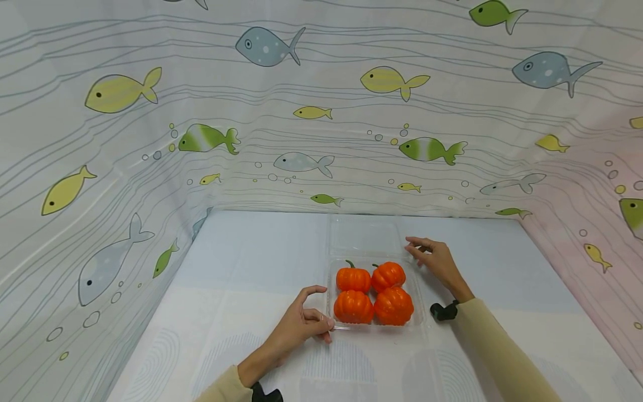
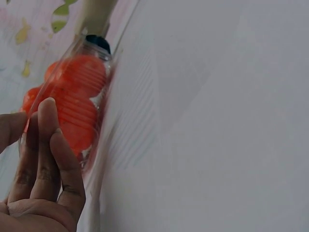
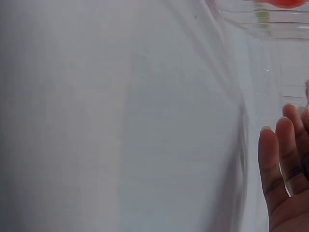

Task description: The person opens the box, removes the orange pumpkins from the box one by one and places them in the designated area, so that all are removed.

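A clear plastic clamshell box (image 1: pixel 419 319) lies on the table with its lid (image 1: pixel 364 237) folded back flat behind it. Several small orange pumpkins (image 1: pixel 354 307) fill the tray in two rows, some with green stems showing. At the box's front left corner, my left hand (image 1: pixel 296 324) holds the edge between thumb and fingers; the left wrist view shows the fingertips (image 2: pixel 48 108) against the clear wall. Beside the lid's right edge is my right hand (image 1: pixel 437 261), its fingers loosely bent. Whether its fingertips (image 3: pixel 269 140) touch the lid is hard to tell.
A pale cloth with faint patterns covers the table (image 1: pixel 241 251). Behind and on both sides hangs a curtain (image 1: pixel 346 134) printed with fish and wavy lines. Black wrist camera mounts (image 1: pixel 444 311) sit on both wrists.
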